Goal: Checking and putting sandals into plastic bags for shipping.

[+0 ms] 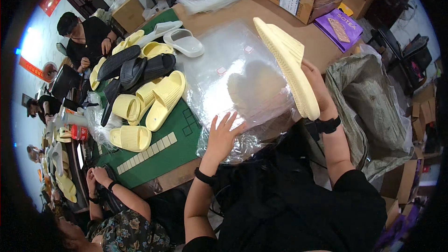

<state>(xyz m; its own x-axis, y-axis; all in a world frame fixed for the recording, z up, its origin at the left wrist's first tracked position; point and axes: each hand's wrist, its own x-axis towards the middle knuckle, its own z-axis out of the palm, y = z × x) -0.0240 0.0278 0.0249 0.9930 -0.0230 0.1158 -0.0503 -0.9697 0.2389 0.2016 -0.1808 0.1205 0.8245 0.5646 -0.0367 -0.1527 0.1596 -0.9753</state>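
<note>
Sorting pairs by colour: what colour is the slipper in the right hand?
Pale yellow slipper, its ridged sole showing, held in the right hand; head view.

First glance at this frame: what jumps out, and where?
The pale yellow foam slide sandal stands out first, held up sole-out in the right hand right of centre. Below it the left hand rests on a stack of clear plastic bags spread over the brown table. To the left, a heap of yellow, black and white slide sandals lies on a green mat.
</note>
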